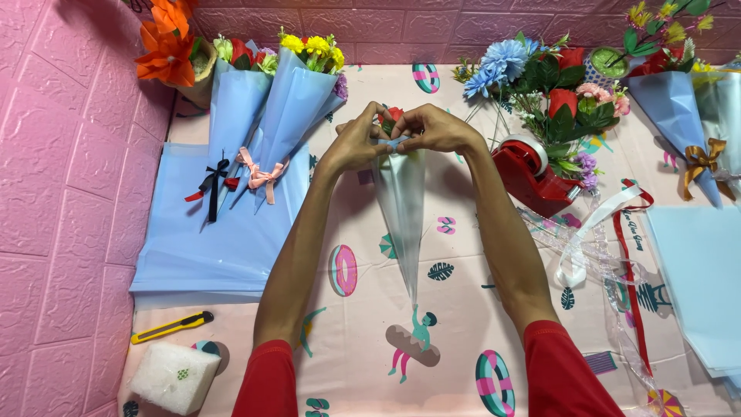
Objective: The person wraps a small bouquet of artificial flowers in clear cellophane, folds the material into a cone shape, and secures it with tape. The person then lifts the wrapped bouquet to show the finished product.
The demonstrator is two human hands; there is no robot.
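My left hand (356, 140) and my right hand (432, 130) meet above the middle of the table, both pinching the wide top of a clear plastic cone wrapper (401, 208) whose tip points toward me. A small red flower with green leaves (392, 116) pokes out of the cone between my fingers, mostly hidden by them. Both arms wear red sleeves.
Two wrapped blue bouquets (262, 116) lie on a stack of blue sheets (216, 239) at left. A red tape dispenser (532, 174), loose artificial flowers (556, 85) and ribbons (617, 232) sit at right. A yellow utility knife (171, 327) and a white foam block (174, 377) lie near left.
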